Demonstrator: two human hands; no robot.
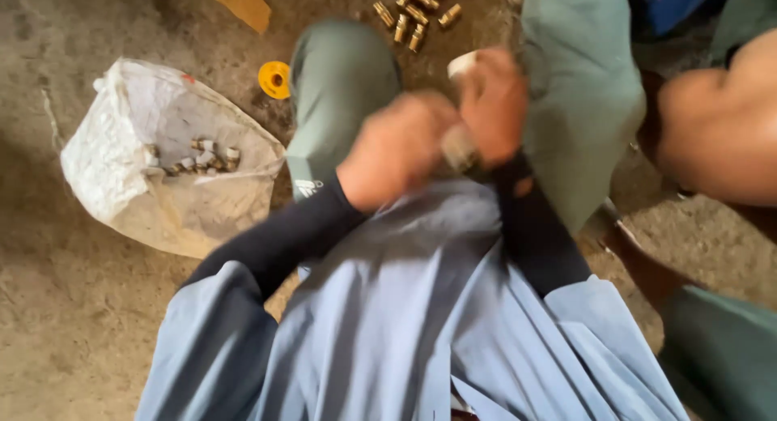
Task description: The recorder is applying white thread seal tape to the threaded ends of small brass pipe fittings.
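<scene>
Meeting above the lap, left hand [396, 150] and right hand [494, 105] grip a fitting [459, 148].

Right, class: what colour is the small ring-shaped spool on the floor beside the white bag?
Yellow spool, clearest in the head view.

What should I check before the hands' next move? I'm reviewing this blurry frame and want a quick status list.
1. Fitting held between both hands: ok.
2. Left hand grip closed: cannot tell, blurred.
3. Right hand holds white roll: ok.
4. Loose brass fittings on floor ahead: ok.
5. White bag open, fittings inside: ok.
6. Yellow spool lies apart on floor: ok.
</scene>
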